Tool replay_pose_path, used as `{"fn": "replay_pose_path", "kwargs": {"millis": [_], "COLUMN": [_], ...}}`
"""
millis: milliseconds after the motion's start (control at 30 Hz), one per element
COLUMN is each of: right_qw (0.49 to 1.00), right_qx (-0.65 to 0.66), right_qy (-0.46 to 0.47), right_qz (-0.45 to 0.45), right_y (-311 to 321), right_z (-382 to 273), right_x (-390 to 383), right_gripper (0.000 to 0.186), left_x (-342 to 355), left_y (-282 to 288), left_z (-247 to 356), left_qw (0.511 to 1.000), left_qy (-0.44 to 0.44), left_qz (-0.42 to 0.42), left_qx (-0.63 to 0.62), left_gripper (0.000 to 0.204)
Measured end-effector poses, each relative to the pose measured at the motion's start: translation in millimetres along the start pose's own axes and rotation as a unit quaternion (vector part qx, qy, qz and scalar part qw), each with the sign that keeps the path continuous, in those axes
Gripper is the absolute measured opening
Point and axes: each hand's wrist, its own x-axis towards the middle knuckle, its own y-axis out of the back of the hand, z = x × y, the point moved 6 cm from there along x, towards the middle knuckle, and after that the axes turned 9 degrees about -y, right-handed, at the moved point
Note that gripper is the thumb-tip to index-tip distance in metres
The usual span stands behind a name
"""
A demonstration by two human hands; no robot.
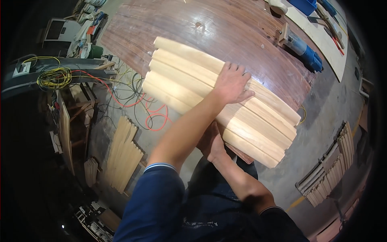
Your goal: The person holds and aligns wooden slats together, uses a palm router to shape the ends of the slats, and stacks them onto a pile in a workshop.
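While left hand [233, 84] touches slats [252, 123], blue bin [304, 5], contents unclear

The desk [169, 20] is reddish brown and glossy, with a brown mark [198, 26] towards its far side; pale slats [193, 80] lie side by side over its near part, jutting past the edge at left; a blue tool [304, 52] lies at far right.
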Motion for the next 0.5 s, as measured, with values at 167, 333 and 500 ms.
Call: {"fn": "replay_pose_path", "kwargs": {"millis": [167, 333, 500], "right_qw": [0.998, 0.961, 0.886], "right_qx": [0.012, -0.228, -0.460], "right_qy": [0.051, 0.154, -0.002], "right_qz": [-0.020, -0.037, 0.046], "right_y": [-10.7, -11.9, -4.3], "right_z": [-29.7, -67.0, -157.0], "right_x": [5.3, -20.2, -96.7], "right_gripper": [0.054, 0.045, 0.020], "left_x": [32.7, 53.4, 55.4], "left_y": [-0.8, -3.5, -9.2], "left_z": [12.1, 18.4, 18.6], "left_qw": [0.998, 0.995, 0.987], "left_qy": [-0.052, -0.061, -0.073], "left_qz": [0.044, 0.077, 0.131], "left_qx": [0.005, -0.036, -0.049], "left_gripper": [0.066, 0.066, 0.065]}}
